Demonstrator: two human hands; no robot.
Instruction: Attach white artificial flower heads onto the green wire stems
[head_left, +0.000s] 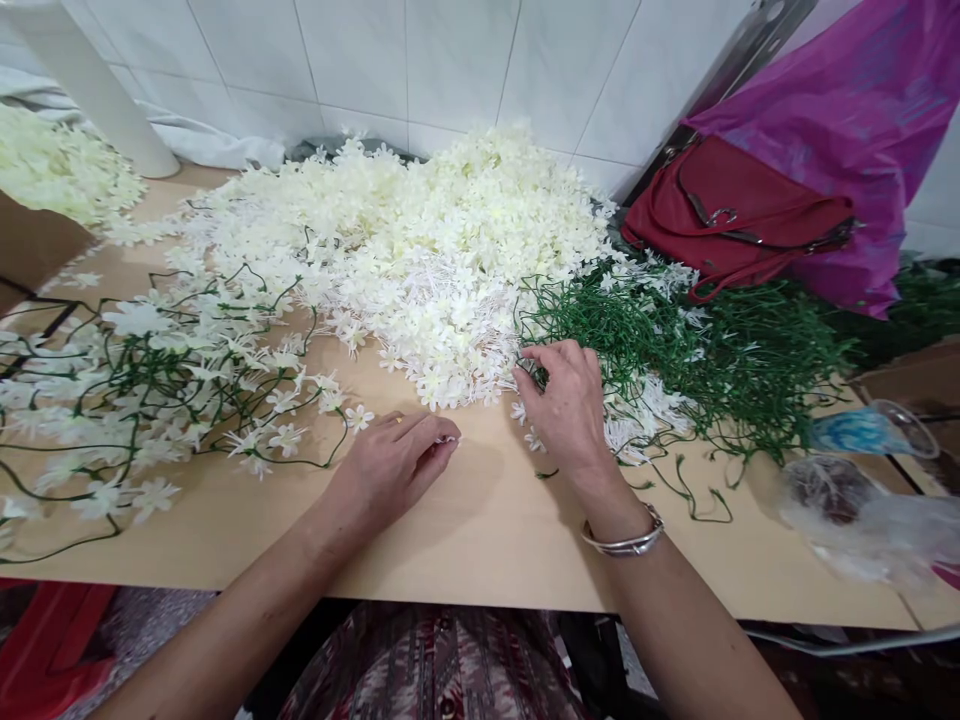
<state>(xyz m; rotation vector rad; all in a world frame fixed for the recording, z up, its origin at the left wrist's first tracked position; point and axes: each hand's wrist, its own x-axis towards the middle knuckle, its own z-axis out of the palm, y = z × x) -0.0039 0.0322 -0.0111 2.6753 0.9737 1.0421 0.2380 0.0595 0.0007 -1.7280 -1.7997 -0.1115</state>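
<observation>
**Across the middle of the frame, hands between white blossoms and green stems**

At the centre of the frame, the left hand [401,455] is held over the bench [480,560], thumb and forefinger pinched on a small white piece [450,439]. Right of centre, the right hand [564,400] has curled fingers at the near edge of the green stems [667,330]; whether it grips one cannot be told. A silver bracelet [630,540] circles that wrist.

The loose white blossoms [465,220] are heaped from upper left to centre, against the tiled wall [465,60]. At the left of the frame lie stemmed flowers [150,370], green stalks crossing white petals.

Containers line the edges. At far left, a cardboard box [37,235] shows only its brown side, with paler blossoms [64,165] just beyond. In the upper right, a red handbag [739,200] rests before a purple plastic bag [847,110], the contents of both hidden. At the right edge, near a second cardboard box [919,385], a clear cup [859,430] bears a blue pattern; whether it stands or lies is unclear. Just below it, a transparent bag [877,520] holds something dark [829,488].
</observation>
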